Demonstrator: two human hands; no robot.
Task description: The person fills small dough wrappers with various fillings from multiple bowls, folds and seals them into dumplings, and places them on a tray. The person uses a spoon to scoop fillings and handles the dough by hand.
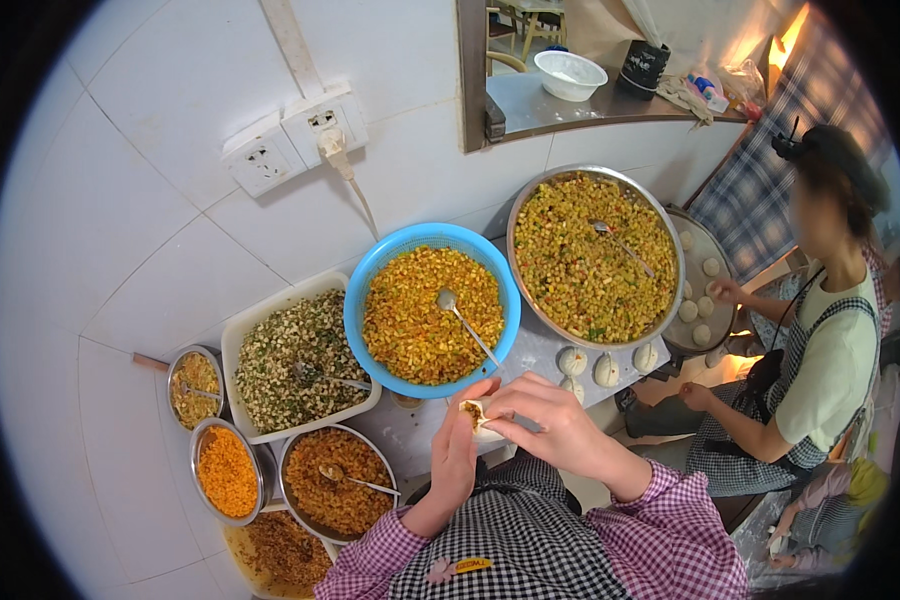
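Between my two hands, above the table's front edge, is a dough bun (483, 429) with brown filling showing through its open top. My left hand (457, 435) cups it from the left, with the thumb near the opening. The fingers of my right hand (544, 420) pinch the dough rim on the other side. Just beyond my hands stands a blue plastic colander (358, 315) of diced yellow filling, with a metal spoon (465, 322) resting in it. To the right of my hands, several closed buns (607, 370) sit on the metal table (536, 349).
A large steel bowl (521, 296) of filling stands at the back right. Leftward are a white tub (232, 375) and steel bowls (259, 517) of fillings. A co-worker (817, 360) reaches to a round pan (709, 274) of buns. Wall sockets (292, 139) hold a plugged cord.
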